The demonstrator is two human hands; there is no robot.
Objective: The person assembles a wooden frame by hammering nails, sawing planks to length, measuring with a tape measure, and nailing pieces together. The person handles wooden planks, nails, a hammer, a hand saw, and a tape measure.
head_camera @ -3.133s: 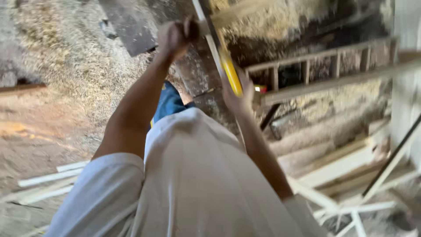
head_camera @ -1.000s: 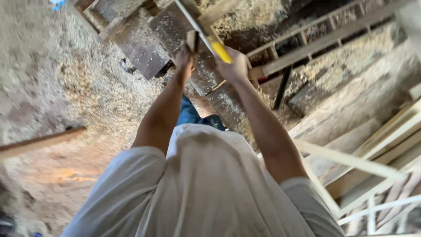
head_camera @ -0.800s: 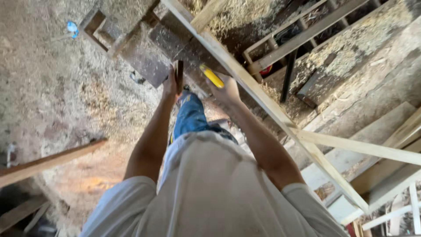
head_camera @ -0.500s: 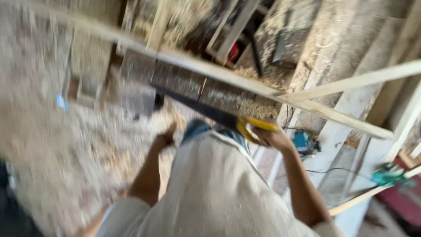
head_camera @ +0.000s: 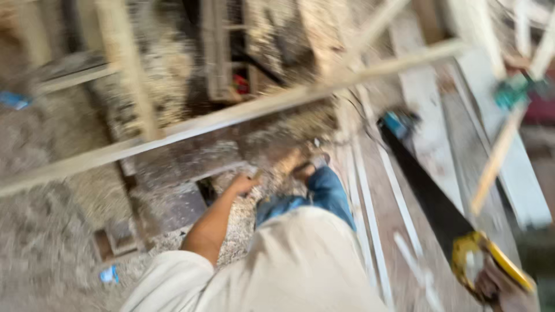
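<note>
Swung out to the right and lower than half a second ago, the saw (head_camera: pixel 439 202) now hangs at the person's side, its yellow handle (head_camera: pixel 491 263) wrapped in the right hand (head_camera: pixel 503 289) at the frame's bottom corner, a closed grip. Its dark blade runs up and away toward a blue tool (head_camera: pixel 399 124); it looks thin, springy and sharp-toothed, best held by the handle only. The left hand (head_camera: pixel 243 185) hangs free, fingers loosely curled, holding nothing, above a sawdust-strewn floor (head_camera: pixel 52 254), below a long batten (head_camera: pixel 231 118).

No pkgs, labels, signs or screens visible.
</note>
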